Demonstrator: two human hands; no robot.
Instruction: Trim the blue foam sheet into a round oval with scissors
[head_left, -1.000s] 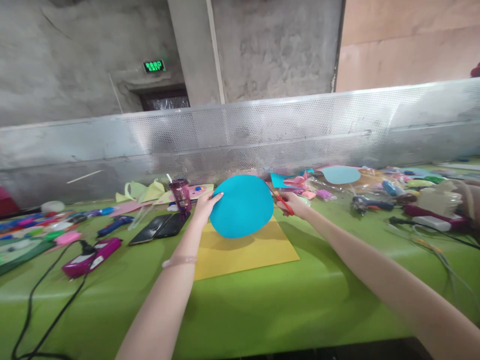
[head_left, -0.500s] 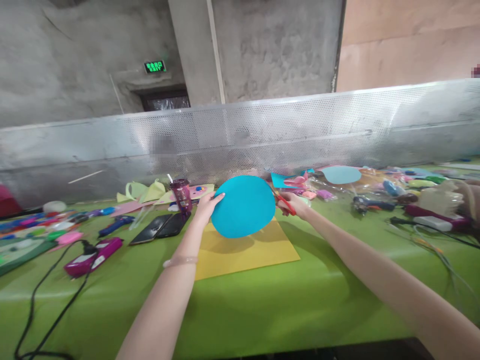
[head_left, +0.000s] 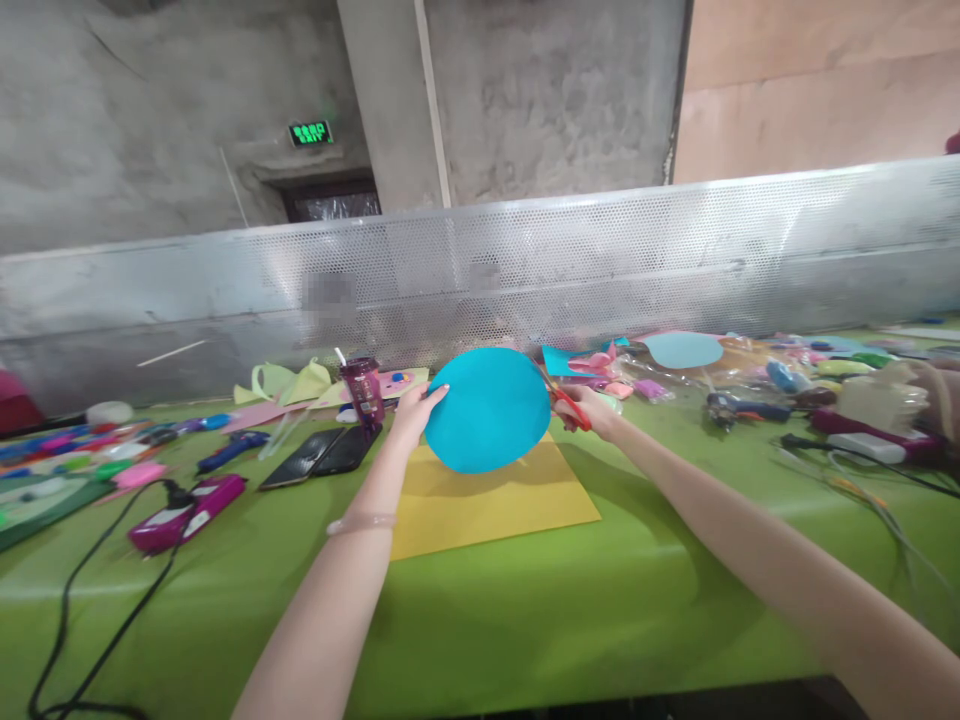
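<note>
A roughly round sheet of blue paper (head_left: 489, 410) is held up above the table, tilted toward me. My left hand (head_left: 417, 405) pinches its left edge, thumb on the near face and the other fingers mostly hidden behind. In my right hand (head_left: 592, 410) is a pair of scissors with red handles (head_left: 574, 408), its blades at the upper right edge of the blue paper. Whether the blades are parted is hard to make out. Beneath lies a yellow sheet (head_left: 502, 515), partly covered by the blue paper.
Left of my hands stand a purple cup with a straw (head_left: 364, 390) and dark phones (head_left: 322, 456). Farther left are a purple power strip (head_left: 187, 512) with a black cable and a blue glue gun (head_left: 234, 450). A pale blue paper oval (head_left: 684, 349) and craft bits lie back right, before a perforated metal panel (head_left: 480, 270).
The blue paper has shifted and turned very slightly in my left hand's grip. Both hands and the scissors stay almost where they were.
</note>
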